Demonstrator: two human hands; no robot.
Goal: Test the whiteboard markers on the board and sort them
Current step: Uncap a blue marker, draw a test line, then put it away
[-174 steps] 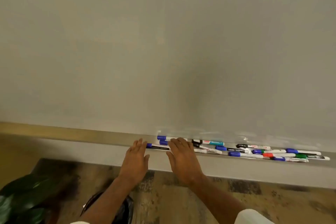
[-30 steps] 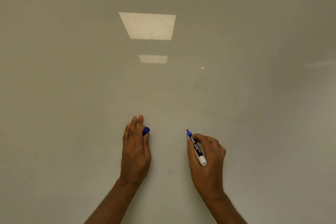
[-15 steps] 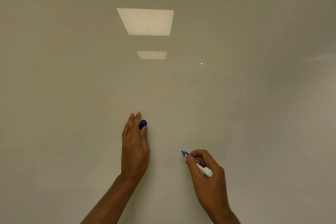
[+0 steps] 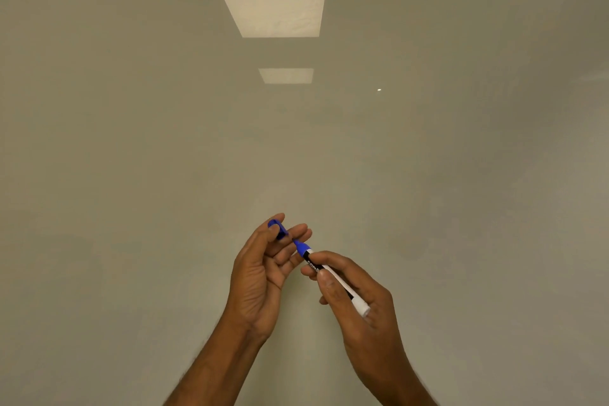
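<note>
- Filling the whole view, the whiteboard (image 4: 131, 175) spreads bare on every side of the hands; two light panels (image 4: 275, 10) reflect in its upper middle.
- The left hand (image 4: 263, 277) is raised palm inward before the board's lower middle, thumb and forefinger pinching the blue cap (image 4: 276, 228), the other fingers loosely curled.
- The right hand (image 4: 359, 303) clamps its fingers round the marker (image 4: 333, 277), whose blue tip slants up-left, just beside the cap.

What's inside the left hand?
A blue marker cap, pinched in the left hand. The thumb covers part of it; its opening cannot be seen.
</note>
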